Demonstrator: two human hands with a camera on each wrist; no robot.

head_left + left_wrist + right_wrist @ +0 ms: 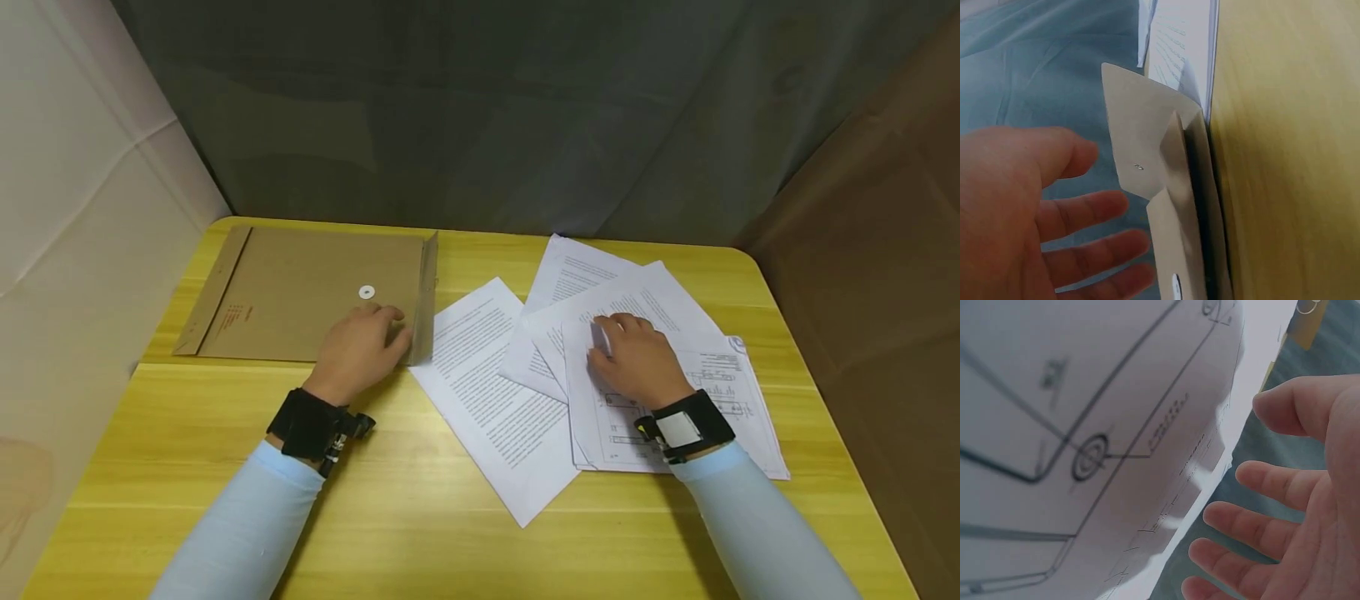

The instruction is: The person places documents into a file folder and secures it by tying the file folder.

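A brown kraft envelope [300, 292] lies flat at the table's far left, its flap [427, 300] standing up along the right edge. My left hand [363, 346] rests on the envelope beside the flap, just below a white button disc [366, 292]. In the left wrist view the fingers [1104, 206] are straight and relaxed next to the envelope [1141, 144]. My right hand [633, 358] lies flat on a sheet with printed diagrams [720, 392], the top of a fanned pile. The right wrist view shows loosely spread fingers [1254, 525] over that sheet [1085, 437].
Several white printed sheets spread over the yellow wooden table [420, 517], one text page [487, 383] angled toward the front edge. A grey curtain hangs behind the table, a white cloth at left, brown paper at right.
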